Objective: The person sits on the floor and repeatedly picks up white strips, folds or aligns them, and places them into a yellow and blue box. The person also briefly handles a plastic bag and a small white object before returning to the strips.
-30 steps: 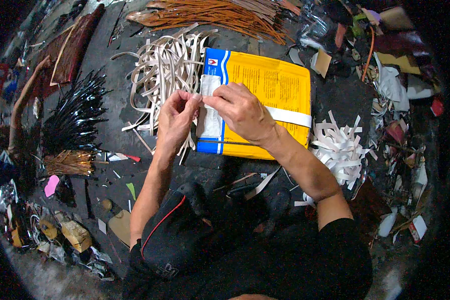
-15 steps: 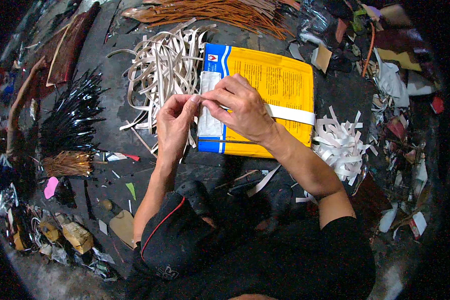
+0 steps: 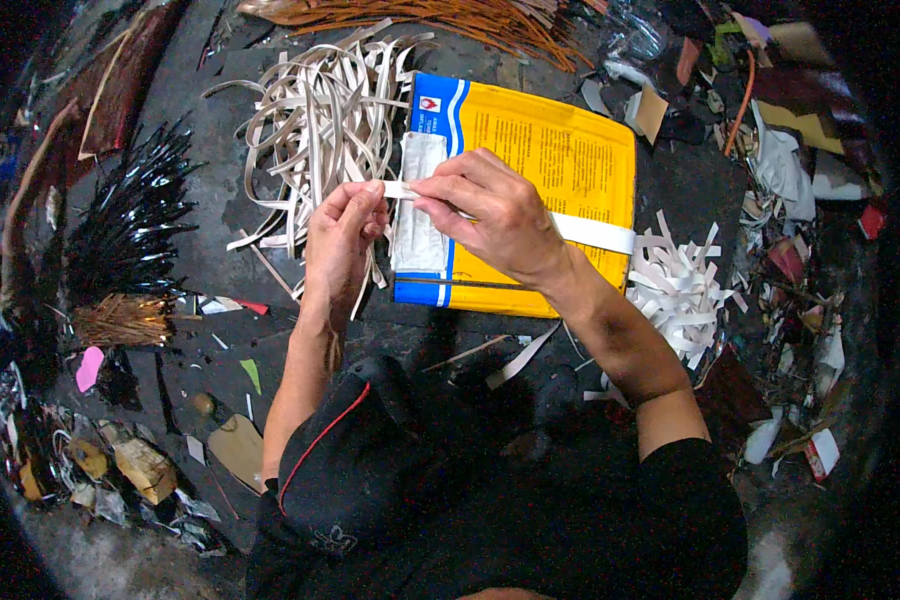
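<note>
A white flat strip (image 3: 592, 232) runs from between my two hands, under the right one, across a yellow and blue flattened box (image 3: 560, 130) to its right edge. My left hand (image 3: 346, 225) pinches the strip's left end between thumb and forefinger. Close beside it, my right hand (image 3: 490, 212) pinches the same strip, with a short piece showing between the fingertips. Below them a pale folded pad (image 3: 420, 240) lies on the box's blue side. A tangled heap of long whitish strips (image 3: 320, 120) is at the left, and a pile of short white strips (image 3: 682, 290) at the right.
Brown strips (image 3: 420, 22) lie along the far side. Left are a black glossy bundle (image 3: 135, 220) and a brown bundle (image 3: 125, 320). Scraps, including a white crumpled sheet (image 3: 785, 165), cover the right side. A tan piece (image 3: 238, 452) lies near my left forearm.
My fingertips have drawn slightly apart, and a flat piece of the white strip now shows between them. The left hand has shifted a little left. The whole view has shifted slightly.
</note>
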A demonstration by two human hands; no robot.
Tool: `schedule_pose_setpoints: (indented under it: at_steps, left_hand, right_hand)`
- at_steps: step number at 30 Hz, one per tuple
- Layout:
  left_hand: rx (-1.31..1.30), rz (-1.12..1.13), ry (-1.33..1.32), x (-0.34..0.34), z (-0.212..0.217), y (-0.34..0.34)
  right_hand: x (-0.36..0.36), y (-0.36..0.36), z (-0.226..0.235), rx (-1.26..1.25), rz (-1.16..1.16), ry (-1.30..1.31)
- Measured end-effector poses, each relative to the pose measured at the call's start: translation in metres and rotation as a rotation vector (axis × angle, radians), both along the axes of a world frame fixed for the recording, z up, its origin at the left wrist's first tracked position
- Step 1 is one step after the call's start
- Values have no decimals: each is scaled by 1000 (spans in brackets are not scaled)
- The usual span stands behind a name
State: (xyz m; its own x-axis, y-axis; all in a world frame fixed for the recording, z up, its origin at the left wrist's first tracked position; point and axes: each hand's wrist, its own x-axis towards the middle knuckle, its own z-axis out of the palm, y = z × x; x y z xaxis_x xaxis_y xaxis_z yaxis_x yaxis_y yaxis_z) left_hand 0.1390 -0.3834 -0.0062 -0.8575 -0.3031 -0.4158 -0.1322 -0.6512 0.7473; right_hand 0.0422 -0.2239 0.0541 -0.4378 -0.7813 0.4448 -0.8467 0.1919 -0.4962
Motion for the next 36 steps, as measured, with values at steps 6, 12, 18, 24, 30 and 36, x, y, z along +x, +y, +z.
schedule_pose_setpoints:
  at_steps: [6,12,18,24,30,36]
  left_hand:
    - [-68,6,-20,3,-30,-17]
    - [108,101,-3,4,-56,-29]
    - [789,138,185,9,-3,-4]
    - [111,44,27,3,9,11]
    - [194,100,-41,-1,-6,4]
    - [152,106,-65,1,-44,-18]
  right_hand:
    - [-1,-1,0,6,5,-14]
    - [-2,-4,0,-17,10,-11]
    - [2,-5,3,-21,-32,-73]
    - [2,-5,3,-14,-33,-102]
    - [2,-4,1,-28,-21,-115]
    - [0,-3,-2,-32,-7,-116]
